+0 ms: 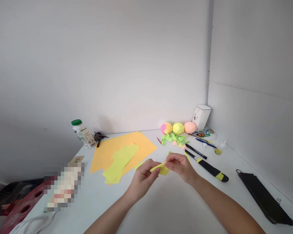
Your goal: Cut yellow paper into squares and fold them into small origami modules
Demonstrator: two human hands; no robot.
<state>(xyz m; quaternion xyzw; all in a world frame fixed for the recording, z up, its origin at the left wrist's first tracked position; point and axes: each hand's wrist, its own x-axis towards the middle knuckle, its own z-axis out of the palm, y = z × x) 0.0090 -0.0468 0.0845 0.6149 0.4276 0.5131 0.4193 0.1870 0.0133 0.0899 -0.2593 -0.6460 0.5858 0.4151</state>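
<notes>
small yellow paper piece [161, 169], same pale yellow all over, no print visible. partly folded: the upper edge showed as a narrow strip, tilted, low at the left end and rising to the right. a short flap hung below that edge on the right side. it was held clear of the table [166, 208], not resting on it, roughly mid-frame. left hand [143, 175] pinched the left end between thumb and fingertips. right hand [180, 165] pinched the right end from above, fingers curled over it. both hands touched the paper, close together. fold count couldn't be told, fingers covered part of it.
</notes>
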